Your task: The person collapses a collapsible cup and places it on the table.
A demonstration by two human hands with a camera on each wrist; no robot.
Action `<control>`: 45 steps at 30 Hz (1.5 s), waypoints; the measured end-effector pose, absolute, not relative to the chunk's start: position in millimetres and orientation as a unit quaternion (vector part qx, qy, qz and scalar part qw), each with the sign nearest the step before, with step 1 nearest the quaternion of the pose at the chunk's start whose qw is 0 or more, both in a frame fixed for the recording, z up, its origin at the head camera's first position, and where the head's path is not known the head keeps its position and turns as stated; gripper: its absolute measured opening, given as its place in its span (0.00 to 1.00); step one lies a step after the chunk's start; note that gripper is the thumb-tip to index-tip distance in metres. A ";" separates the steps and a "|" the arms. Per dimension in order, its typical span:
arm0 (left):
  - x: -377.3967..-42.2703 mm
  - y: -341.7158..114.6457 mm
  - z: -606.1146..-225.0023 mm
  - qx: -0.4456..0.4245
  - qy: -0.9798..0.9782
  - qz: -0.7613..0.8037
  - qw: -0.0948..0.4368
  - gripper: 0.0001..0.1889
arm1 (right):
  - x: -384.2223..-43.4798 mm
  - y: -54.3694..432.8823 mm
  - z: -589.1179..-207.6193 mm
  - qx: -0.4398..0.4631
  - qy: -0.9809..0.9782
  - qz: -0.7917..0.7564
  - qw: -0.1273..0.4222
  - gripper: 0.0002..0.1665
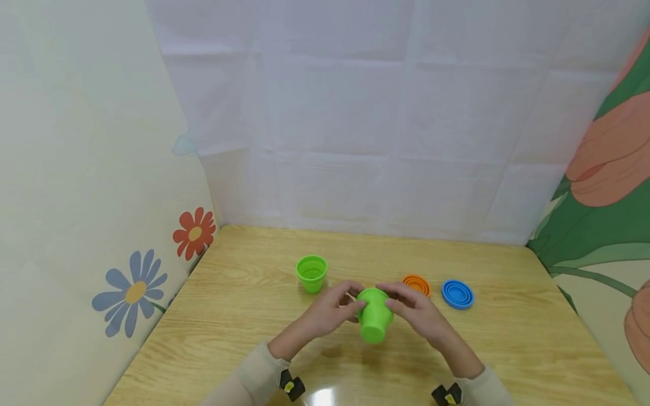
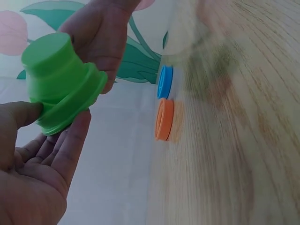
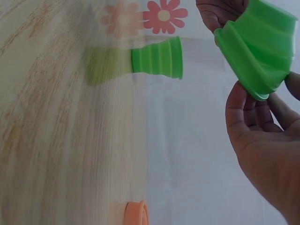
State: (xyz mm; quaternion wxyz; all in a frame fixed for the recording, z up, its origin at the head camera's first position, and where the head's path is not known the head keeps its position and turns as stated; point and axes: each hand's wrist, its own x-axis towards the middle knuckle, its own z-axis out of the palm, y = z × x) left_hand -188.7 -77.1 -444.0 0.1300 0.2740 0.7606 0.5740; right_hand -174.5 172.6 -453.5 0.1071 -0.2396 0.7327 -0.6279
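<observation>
A green collapsible cup (image 1: 374, 317) is held above the table, its base tilted toward me. My left hand (image 1: 330, 310) pinches its rim between thumb and fingers on one side. On the opposite side my right hand (image 1: 418, 313) pinches the rim in the same way. In the left wrist view the wall of the cup (image 2: 61, 79) looks unevenly folded near the rim. The right wrist view shows the cup (image 3: 262, 47) from its other side, slanted, with the fingers under its rim.
A second green collapsible cup (image 1: 312, 273) stands upright and extended, left of my hands. Beyond my right hand lie a flattened orange cup (image 1: 416, 286) and a flattened blue cup (image 1: 458, 294). A white cloth wall (image 1: 355, 141) rises behind the wooden table (image 1: 244, 316).
</observation>
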 end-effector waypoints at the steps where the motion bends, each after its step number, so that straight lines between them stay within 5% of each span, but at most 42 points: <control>1: -188.5 -77.4 -443.9 0.269 0.756 0.583 0.129 0.15 | -174.2 173.1 -453.9 -0.241 0.726 -0.635 0.110 0.26; 14: -187.6 -79.1 -437.9 0.239 0.731 0.620 0.155 0.17 | -172.1 170.3 -455.8 -0.250 0.710 -0.653 0.082 0.27; 27: -190.4 -76.0 -446.8 0.253 0.769 0.575 0.117 0.12 | -172.8 164.3 -456.7 -0.206 0.735 -0.640 0.083 0.24; 45: -189.5 -75.4 -447.3 0.254 0.787 0.550 0.114 0.06 | -173.1 153.1 -461.6 -0.180 0.802 -0.570 0.007 0.11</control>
